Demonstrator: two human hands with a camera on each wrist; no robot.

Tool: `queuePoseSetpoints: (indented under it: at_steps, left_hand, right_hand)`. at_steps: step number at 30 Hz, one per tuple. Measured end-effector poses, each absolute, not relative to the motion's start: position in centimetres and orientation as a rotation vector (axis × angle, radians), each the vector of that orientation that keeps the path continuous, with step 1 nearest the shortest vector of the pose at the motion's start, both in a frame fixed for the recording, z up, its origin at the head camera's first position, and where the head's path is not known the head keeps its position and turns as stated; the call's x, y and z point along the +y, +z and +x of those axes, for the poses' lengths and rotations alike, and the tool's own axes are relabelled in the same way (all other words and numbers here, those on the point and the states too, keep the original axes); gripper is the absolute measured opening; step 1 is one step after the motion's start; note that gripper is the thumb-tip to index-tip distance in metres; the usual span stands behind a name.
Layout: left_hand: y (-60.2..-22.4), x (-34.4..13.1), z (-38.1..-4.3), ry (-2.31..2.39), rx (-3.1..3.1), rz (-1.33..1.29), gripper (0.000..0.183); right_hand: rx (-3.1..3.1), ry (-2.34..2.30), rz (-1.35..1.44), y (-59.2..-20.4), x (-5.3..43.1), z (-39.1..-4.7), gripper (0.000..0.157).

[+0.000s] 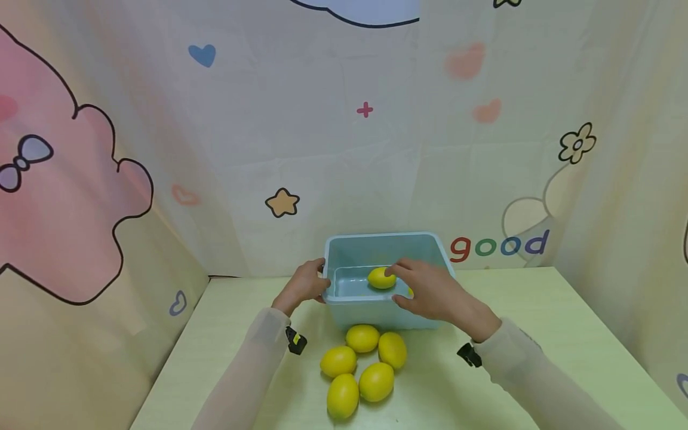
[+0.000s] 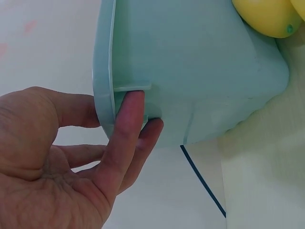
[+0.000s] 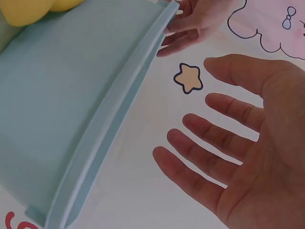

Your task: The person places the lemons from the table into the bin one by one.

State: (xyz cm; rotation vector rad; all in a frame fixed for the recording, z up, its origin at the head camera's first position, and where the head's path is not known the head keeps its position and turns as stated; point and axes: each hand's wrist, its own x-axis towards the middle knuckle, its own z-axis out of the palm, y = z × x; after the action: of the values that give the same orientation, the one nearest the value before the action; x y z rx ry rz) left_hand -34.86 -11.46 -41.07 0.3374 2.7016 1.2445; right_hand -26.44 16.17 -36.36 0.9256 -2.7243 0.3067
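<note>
Left grip (image 1: 307,281) pinched the bin (image 1: 384,315); right grip (image 1: 428,291) hung spread above a lemon (image 1: 380,278). Firm left bracing appeared advisable.

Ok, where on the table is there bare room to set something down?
Bare table shows right of the bin, beyond the right hand, and from the left hand to the left edge. Another patch separates the five lemons from the right sleeve. Crowded: before the bin, where those lemons cluster.
</note>
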Motion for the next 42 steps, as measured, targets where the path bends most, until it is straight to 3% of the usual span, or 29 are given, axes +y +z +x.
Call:
queuePoseSetpoints:
  at_steps: [34,42]
  left_hand:
    - [-41.2,-11.5,-34.6,1.271,2.669,0.321,0.049]
    - [-41.0,-11.5,-34.6,1.275,2.663,0.314,0.051]
  right_hand:
    - [-2.822,0.323,1.154,-43.4,15.6,-21.7,0.042]
    - [-2.822,0.326,1.285,-44.3,14.6,-20.9,0.048]
